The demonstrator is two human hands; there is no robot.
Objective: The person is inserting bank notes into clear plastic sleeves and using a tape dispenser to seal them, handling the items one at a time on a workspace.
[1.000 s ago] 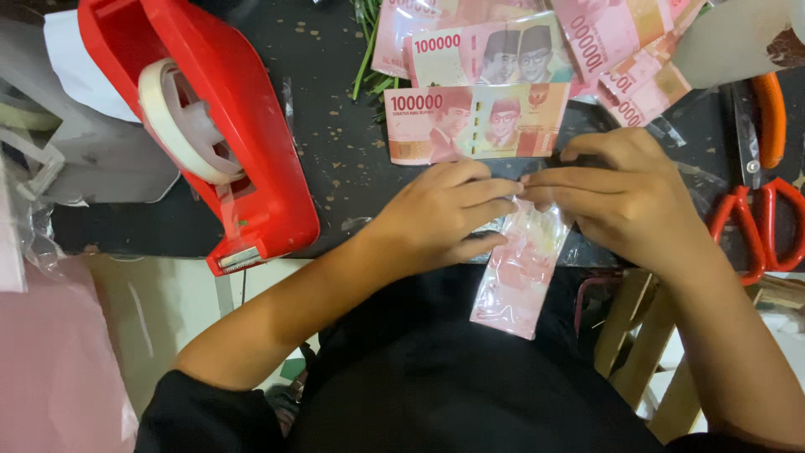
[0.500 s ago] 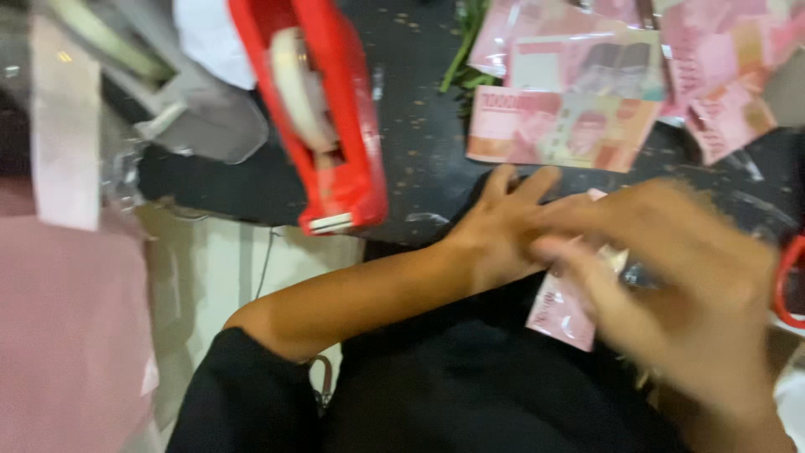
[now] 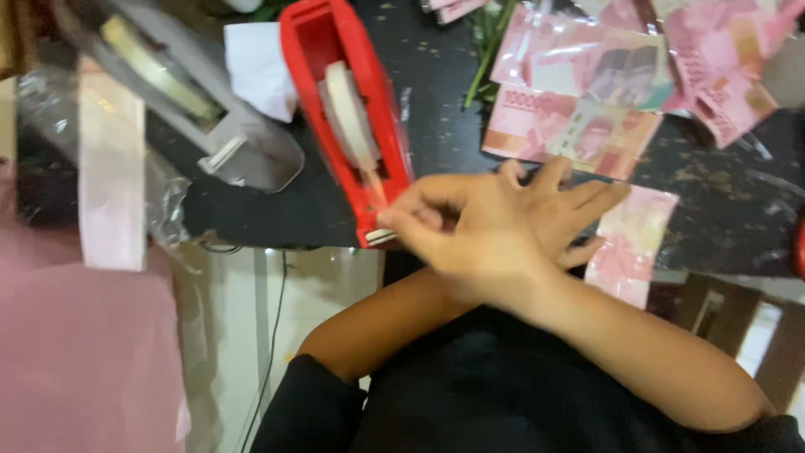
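So the arms are crossed here. The right hand (image 3: 482,231) reaches over to the left, fingertips pinched together right at the front cutter end of the red tape dispenser (image 3: 348,117). That grip is clenched small, thumb against fingers, but it's too blurry to tell if there's actually tape in it.

The left hand (image 3: 587,214) is mostly hidden under the right wrist. Only its fingers poke out, lying flat on the pink banknote in clear wrap (image 3: 633,243), which sits at the near edge of the dark surface (image 3: 721,218) and hangs a bit over it. So that grip is released, just pressing down.

More pink banknotes (image 3: 579,126) lie spread out further back. A grey tape dispenser (image 3: 193,109) sits off to the left, with a white paper scrap (image 3: 256,67) between the two dispensers.
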